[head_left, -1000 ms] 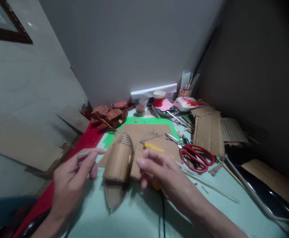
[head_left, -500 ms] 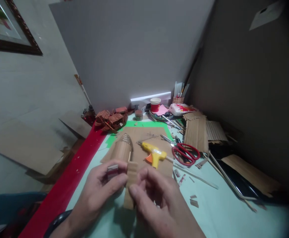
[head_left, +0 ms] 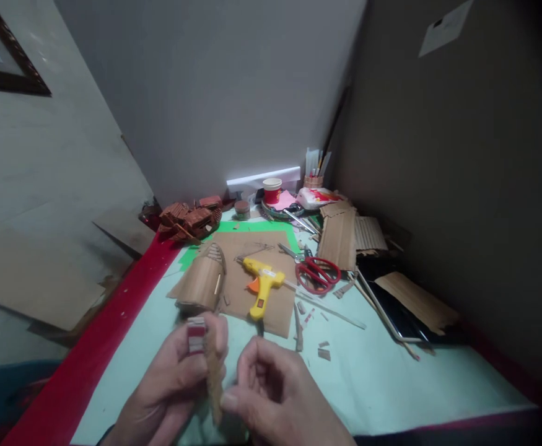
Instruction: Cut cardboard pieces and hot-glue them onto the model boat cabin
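Observation:
Held upright and turned nearly edge-on, a narrow cardboard strip (head_left: pixel 214 378) is pinched in my left hand (head_left: pixel 168 378). A small red-and-white piece (head_left: pixel 196 335) shows at the same hand's fingers. My right hand (head_left: pixel 280 387) is just right of the strip, fingers loosely curled and apart from the thumb. Its thumb tip is at the strip's lower edge; whether it touches is unclear. Beyond my hands a curved cardboard model with a ribbed, pointed end (head_left: pixel 201 279) lies on a cardboard sheet (head_left: pixel 280 316). A yellow glue gun (head_left: pixel 264 285) rests beside it.
Red-handled scissors (head_left: pixel 317 274) lie right of the glue gun, near cardboard scraps (head_left: pixel 324 354). Larger cardboard pieces (head_left: pixel 338 238) and a dark tablet-like panel (head_left: pixel 386 310) are at the right. Brown cardboard models (head_left: pixel 191 220) and a red paper cup (head_left: pixel 272 191) stand at the back.
The strip has turned from face-on to nearly edge-on and moved left and down with my left hand. My right hand's fingers have loosened from it. The view has shifted right.

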The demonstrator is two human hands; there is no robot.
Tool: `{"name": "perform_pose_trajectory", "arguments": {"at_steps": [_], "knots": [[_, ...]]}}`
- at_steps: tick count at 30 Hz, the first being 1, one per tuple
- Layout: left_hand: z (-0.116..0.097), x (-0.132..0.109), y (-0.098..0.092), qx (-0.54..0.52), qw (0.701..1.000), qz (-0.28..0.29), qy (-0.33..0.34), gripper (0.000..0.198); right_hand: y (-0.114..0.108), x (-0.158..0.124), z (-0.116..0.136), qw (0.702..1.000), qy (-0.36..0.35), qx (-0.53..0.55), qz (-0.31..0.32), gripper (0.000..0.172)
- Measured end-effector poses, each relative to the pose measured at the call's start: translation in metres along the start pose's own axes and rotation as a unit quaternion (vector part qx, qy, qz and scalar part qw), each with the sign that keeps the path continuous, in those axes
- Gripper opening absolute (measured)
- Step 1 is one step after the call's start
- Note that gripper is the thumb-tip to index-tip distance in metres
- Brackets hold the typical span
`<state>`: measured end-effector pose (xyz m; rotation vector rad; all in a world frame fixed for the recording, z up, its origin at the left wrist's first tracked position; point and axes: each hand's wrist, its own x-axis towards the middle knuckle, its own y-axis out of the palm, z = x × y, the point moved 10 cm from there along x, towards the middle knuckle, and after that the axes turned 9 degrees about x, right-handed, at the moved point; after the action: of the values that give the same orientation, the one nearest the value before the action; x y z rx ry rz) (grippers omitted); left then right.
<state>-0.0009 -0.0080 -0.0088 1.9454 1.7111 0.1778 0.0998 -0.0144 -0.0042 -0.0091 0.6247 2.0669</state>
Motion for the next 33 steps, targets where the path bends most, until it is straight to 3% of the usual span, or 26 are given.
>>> {"name": "perform_pose_trajectory", "arguments": {"at_steps": [5,9,14,18,21,24,27,31,33], "knots": [[-0.013,0.000,-0.002,0.044,0.998,-0.024,0.046,0.025,-0.045,-0.011,0.017,0.983,-0.092,-0.134,-0.090,0.017],[-0.013,0.002,-0.003,0.069,0.994,-0.073,0.053,0.026,-0.070,-0.008,0.040,0.929,-0.108,-0.321,-0.152,0.021],[-0.012,0.000,-0.008,0.052,0.985,-0.156,0.048,0.042,-0.076,0.021,0.065,0.839,-0.101,-0.490,-0.216,0.026],[-0.021,-0.001,-0.023,0.093,0.972,-0.197,0.085,0.044,-0.067,0.054,0.065,0.771,-0.062,-0.584,-0.248,0.037],[-0.029,-0.001,-0.035,0.113,0.966,-0.207,0.108,0.047,-0.061,0.068,0.059,0.741,-0.047,-0.616,-0.264,0.036],[-0.038,0.004,-0.037,0.116,0.967,-0.186,0.128,0.039,-0.061,0.070,0.054,0.732,-0.041,-0.620,-0.279,0.028],[-0.048,0.009,-0.036,0.104,0.971,-0.162,0.143,0.034,-0.066,0.060,0.054,0.741,-0.055,-0.595,-0.307,0.021],[-0.059,0.016,-0.031,0.073,0.980,-0.125,0.136,0.036,-0.079,0.035,0.055,0.782,-0.112,-0.501,-0.354,0.011],[-0.063,0.021,-0.026,0.065,0.986,-0.099,0.121,0.038,-0.089,0.021,0.056,0.809,-0.153,-0.428,-0.374,0.014]]}}
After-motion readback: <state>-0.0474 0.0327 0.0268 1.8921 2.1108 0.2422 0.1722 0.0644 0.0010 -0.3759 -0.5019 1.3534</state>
